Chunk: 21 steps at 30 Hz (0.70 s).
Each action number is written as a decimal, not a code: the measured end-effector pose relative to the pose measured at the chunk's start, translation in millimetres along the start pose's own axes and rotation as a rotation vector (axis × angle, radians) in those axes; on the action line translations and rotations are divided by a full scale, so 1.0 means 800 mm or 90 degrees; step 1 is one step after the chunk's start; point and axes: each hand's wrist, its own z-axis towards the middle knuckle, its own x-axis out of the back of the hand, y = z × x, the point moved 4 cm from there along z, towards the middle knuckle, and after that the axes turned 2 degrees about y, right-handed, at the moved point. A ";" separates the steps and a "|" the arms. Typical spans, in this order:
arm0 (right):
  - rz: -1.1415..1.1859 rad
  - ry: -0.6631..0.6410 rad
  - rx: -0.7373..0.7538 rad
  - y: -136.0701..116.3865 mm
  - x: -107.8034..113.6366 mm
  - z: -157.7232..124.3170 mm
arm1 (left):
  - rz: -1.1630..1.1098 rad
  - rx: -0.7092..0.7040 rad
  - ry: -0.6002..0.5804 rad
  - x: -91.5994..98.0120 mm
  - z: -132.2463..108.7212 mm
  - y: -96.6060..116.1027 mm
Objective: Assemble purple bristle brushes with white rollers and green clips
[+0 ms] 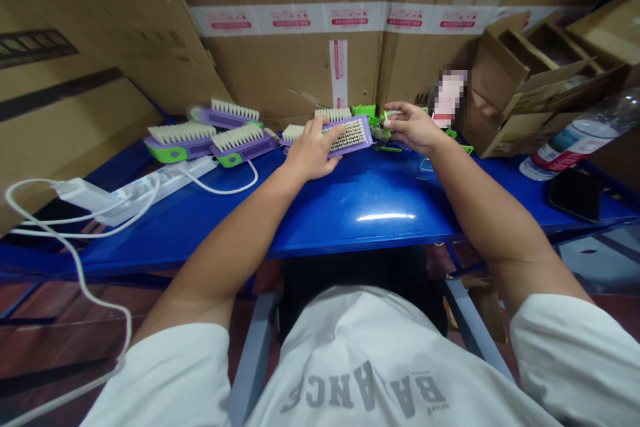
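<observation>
Purple brush head is showing a grid of pale tufts, scrub brushes are pairing purple and lime green with cream bristles, desk is gleaming blue, brown cardboard is bearing red-printed white tape, white T-shirt is displaying grey lettering

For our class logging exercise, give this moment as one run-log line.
left hand: holding purple brush, bristles toward camera | right hand: pinching green part | blue table: power strip left, bottle right
</observation>
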 end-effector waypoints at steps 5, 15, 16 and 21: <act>0.000 -0.007 0.002 0.000 -0.004 -0.002 | 0.001 0.002 0.001 -0.001 0.000 -0.001; 0.019 -0.007 -0.002 -0.001 -0.011 -0.004 | 0.002 -0.009 0.008 -0.003 -0.001 -0.001; 0.016 -0.008 -0.003 -0.001 -0.011 -0.004 | 0.001 -0.011 0.009 -0.003 -0.001 -0.001; 0.005 -0.015 0.001 0.001 -0.010 -0.003 | -0.002 -0.013 0.004 -0.003 0.000 -0.001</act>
